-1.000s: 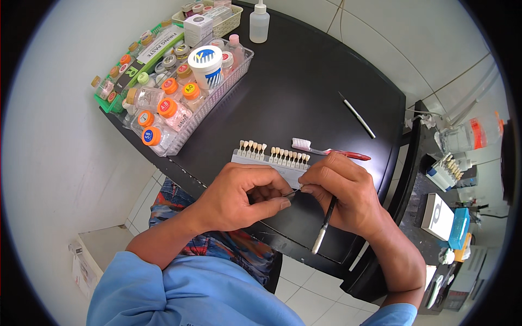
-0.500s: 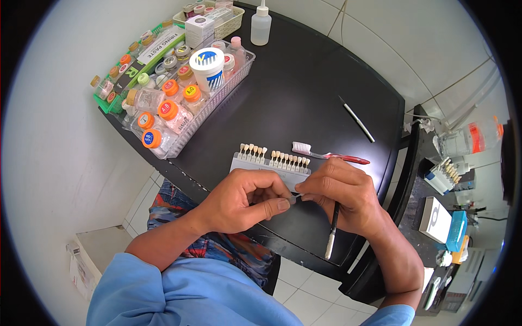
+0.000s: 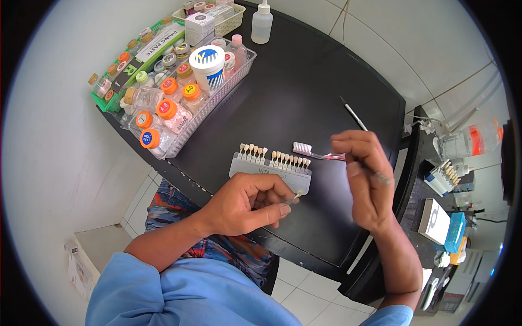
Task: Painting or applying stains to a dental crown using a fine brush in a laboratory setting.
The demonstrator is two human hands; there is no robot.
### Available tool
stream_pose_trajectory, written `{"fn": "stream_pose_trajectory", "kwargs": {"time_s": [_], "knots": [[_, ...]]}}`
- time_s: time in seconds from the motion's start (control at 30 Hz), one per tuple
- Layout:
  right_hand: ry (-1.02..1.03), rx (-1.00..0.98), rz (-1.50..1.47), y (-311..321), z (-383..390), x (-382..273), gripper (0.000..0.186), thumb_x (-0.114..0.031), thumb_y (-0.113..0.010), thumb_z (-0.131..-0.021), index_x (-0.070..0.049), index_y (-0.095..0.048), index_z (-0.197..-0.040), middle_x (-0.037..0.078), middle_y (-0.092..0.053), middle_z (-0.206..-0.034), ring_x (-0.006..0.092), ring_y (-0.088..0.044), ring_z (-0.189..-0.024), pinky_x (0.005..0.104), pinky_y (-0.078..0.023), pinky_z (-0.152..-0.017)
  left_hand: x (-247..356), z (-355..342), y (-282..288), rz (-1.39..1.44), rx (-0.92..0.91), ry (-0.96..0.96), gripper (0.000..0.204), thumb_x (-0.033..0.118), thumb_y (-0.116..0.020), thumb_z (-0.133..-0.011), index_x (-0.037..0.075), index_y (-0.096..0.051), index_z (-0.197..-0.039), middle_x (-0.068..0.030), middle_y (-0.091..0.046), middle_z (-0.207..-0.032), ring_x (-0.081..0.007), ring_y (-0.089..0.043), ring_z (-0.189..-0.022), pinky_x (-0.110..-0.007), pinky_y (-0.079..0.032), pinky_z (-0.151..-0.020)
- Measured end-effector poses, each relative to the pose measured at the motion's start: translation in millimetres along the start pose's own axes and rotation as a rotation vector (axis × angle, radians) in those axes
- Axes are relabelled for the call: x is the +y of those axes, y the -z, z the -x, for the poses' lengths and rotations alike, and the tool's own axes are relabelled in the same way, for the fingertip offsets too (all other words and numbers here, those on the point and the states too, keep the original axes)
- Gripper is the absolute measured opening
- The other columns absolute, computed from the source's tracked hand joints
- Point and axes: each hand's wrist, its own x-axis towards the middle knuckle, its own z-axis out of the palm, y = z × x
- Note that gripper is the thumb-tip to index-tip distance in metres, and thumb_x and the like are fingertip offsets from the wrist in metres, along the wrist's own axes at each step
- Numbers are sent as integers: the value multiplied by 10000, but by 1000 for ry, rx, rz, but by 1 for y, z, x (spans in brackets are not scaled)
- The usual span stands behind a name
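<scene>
My left hand (image 3: 244, 204) is closed in a pinch on a tooth shade tab (image 3: 298, 194), whose pale tip sticks out past the fingertips. Just beyond it lies a grey shade guide holder (image 3: 247, 167) with a row of tooth-coloured tabs along its far edge; my fingers overlap its near edge. My right hand (image 3: 367, 185), raised off to the right, has its fingers curled around a slim tool (image 3: 379, 176), blurred and mostly hidden by the hand. A toothbrush (image 3: 321, 156) with white bristles and a red-and-clear handle lies behind, its handle end covered by my right hand.
Baskets (image 3: 217, 103) of small jars and bottles stand at the far left on the black table (image 3: 293, 103). A squeeze bottle (image 3: 262, 27) is at the back. Another thin tool (image 3: 354, 115) lies at the far right. A side counter holds a plastic bottle (image 3: 467, 137) and another shade guide (image 3: 443, 176).
My right hand has left the shade tab and moved up and right, its slim tool swinging from pointing down to lying across the fingers. My left hand stays nearly still with the tab.
</scene>
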Motion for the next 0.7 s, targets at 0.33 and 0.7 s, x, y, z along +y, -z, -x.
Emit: {"fn": "stream_pose_trajectory", "kwargs": {"time_s": [0.33,0.7], "knots": [[113,196,-137,-11,17,7,395,-321,-569,-1137,-2,-693,-940,73,-661,-702,181,-608,-638,417,-555,-839,-1,-2,-6,-55,135,24,80,28,-719,-1027,-15,-659,-1057,-59,-721,-879,-81,-695,-707,-229,-567,-647],[168,171,-24,-11,11,-4,354,-359,-771,-1003,-19,-713,-928,71,-712,-765,212,-649,-681,415,-538,-835,-4,-3,-5,-48,124,18,65,32,-699,-1046,-12,-657,-1067,-39,-707,-874,-57,-670,-721,-221,-570,-657]]}}
